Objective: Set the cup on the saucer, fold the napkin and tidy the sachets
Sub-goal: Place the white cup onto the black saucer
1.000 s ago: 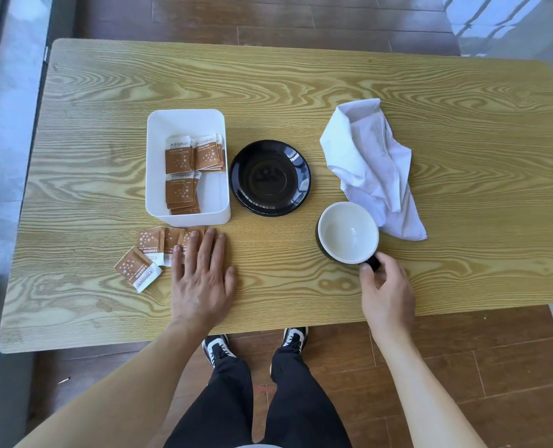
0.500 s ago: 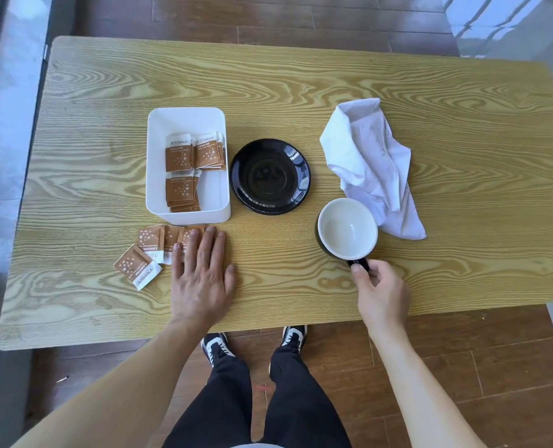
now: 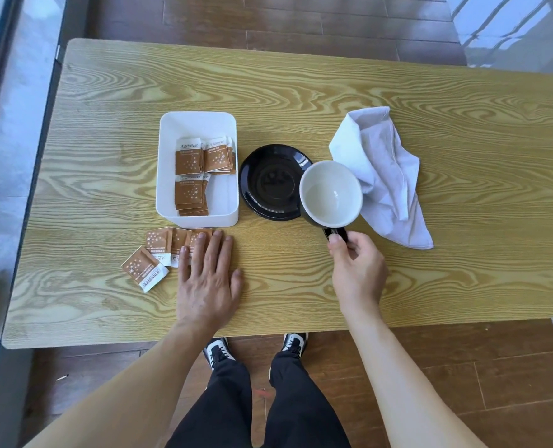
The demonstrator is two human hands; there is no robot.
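My right hand (image 3: 356, 273) grips the handle of the cup (image 3: 330, 193), black outside and white inside. The cup is lifted and overlaps the right rim of the black saucer (image 3: 268, 182). A crumpled white napkin (image 3: 385, 169) lies to the right of the cup. My left hand (image 3: 208, 279) rests flat on the table, fingers spread, its fingertips touching loose brown sachets (image 3: 153, 257). More sachets (image 3: 197, 169) lie inside the white box (image 3: 197, 124).
The wooden table (image 3: 301, 92) extends far behind and to the right of the items. Its near edge runs just below my hands. My legs and shoes show over a wood floor below.
My right hand closed on the cup's handle, lifted the cup and carried it up and left, from beside the napkin to the saucer's right rim. My left hand stayed put.
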